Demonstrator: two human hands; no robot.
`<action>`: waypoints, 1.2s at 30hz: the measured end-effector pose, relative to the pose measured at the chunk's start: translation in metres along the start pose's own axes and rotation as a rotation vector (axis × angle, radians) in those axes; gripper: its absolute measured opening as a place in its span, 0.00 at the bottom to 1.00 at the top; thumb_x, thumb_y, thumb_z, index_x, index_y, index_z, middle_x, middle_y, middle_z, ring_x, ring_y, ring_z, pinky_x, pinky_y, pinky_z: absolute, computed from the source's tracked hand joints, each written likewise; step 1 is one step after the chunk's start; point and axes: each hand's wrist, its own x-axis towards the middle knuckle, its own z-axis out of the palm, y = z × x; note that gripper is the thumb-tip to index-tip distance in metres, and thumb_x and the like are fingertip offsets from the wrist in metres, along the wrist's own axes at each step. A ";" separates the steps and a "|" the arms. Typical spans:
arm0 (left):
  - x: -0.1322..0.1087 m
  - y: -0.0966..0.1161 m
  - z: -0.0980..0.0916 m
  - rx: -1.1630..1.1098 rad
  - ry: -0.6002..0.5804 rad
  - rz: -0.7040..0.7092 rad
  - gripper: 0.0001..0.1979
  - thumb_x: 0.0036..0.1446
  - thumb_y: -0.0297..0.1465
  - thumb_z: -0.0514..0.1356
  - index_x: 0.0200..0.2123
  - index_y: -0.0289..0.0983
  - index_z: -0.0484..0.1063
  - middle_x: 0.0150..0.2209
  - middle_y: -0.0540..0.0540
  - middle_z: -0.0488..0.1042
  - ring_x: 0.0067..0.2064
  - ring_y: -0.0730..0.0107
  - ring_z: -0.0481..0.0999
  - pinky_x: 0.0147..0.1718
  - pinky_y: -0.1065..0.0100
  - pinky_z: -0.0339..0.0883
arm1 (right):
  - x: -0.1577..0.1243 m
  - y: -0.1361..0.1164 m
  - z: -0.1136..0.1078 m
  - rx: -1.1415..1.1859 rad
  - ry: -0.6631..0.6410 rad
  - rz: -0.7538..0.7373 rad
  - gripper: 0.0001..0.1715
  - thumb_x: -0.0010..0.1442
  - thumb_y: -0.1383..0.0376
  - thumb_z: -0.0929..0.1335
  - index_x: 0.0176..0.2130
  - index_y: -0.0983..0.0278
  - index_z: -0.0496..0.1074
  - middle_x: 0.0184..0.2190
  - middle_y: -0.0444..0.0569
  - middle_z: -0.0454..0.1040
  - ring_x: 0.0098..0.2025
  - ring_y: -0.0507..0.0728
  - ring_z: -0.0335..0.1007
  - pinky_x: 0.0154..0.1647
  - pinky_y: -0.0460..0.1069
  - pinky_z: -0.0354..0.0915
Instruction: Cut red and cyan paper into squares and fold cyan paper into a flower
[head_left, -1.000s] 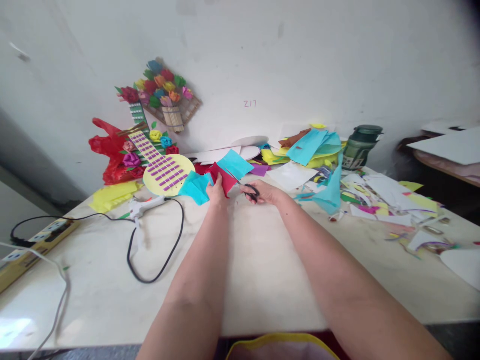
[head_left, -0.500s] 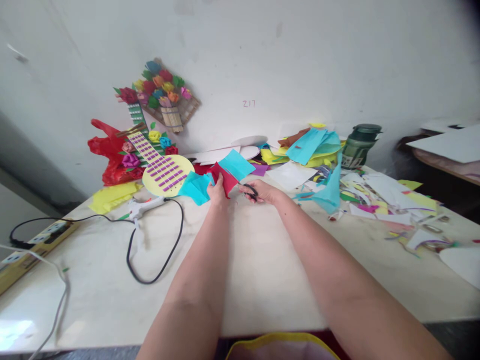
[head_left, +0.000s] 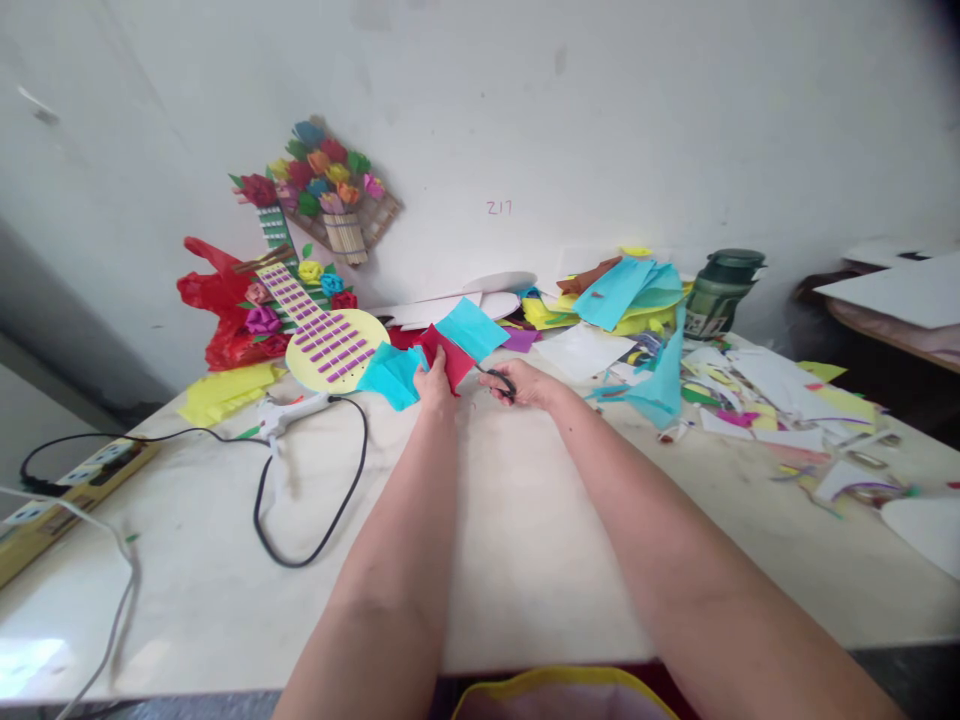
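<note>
Between its thumb and fingers, my left hand [head_left: 433,382] pinches red paper [head_left: 448,360]. My right hand [head_left: 520,384] is closed around the black handles of a pair of scissors [head_left: 507,384], whose blades point left to the red paper's edge. Directly behind the red paper lies a blue paper square [head_left: 472,328]. A crumpled blue paper piece [head_left: 391,374] is beside my left hand, on its left. Farther left rests a yellow paper guitar shape [head_left: 337,350] with purple strips.
A white glue gun [head_left: 296,412] with a looped black cord lies left of my left forearm. A power strip [head_left: 75,480] is at the far left. Paper flowers [head_left: 322,170] lean on the wall. Paper scraps [head_left: 757,400] and a green bottle [head_left: 721,292] are on the right.
The scissor handles look closer together in my right hand than before. Both hands and the red paper have hardly moved.
</note>
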 end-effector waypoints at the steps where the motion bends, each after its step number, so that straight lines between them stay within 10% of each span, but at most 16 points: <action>1: 0.000 0.000 0.000 0.003 -0.001 -0.004 0.08 0.46 0.30 0.63 0.31 0.35 0.69 0.32 0.44 0.75 0.33 0.68 0.76 0.33 0.69 0.71 | 0.000 0.001 -0.001 -0.008 0.002 0.005 0.15 0.52 0.61 0.68 0.22 0.66 0.60 0.12 0.37 0.59 0.11 0.43 0.52 0.09 0.39 0.48; 36: -0.008 -0.002 0.002 0.038 -0.100 -0.029 0.10 0.43 0.31 0.65 0.31 0.34 0.71 0.30 0.44 0.75 0.29 0.67 0.76 0.32 0.66 0.71 | 0.002 0.003 -0.004 0.000 0.059 0.057 0.24 0.47 0.49 0.70 0.28 0.67 0.65 0.14 0.41 0.64 0.12 0.45 0.57 0.06 0.39 0.43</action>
